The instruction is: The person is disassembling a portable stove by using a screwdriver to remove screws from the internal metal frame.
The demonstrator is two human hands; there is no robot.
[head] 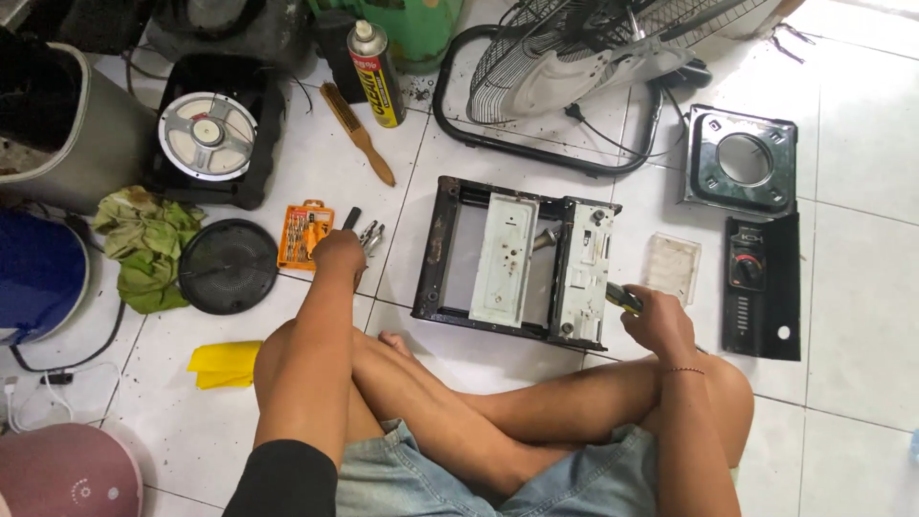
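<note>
One dismantled stove frame (517, 258) lies on the floor (862, 249). Just left of it, the left hand (337, 251) closes on one pair of pliers (369, 236); at its right corner, the right hand (661, 321) grips one yellow-handled screwdriver (622, 299).

White tiled floor (862, 249). Black-and-white appliance frame (517, 258) centre. Orange screwdriver kit (304, 233) left of it, yellow cloth (225, 364) near left, crumpled green rag (144, 244) far left. Yellow-and-red spray can (375, 72) far. Black control panel (761, 287) right. Blue denim shorts (402, 479) near.
</note>
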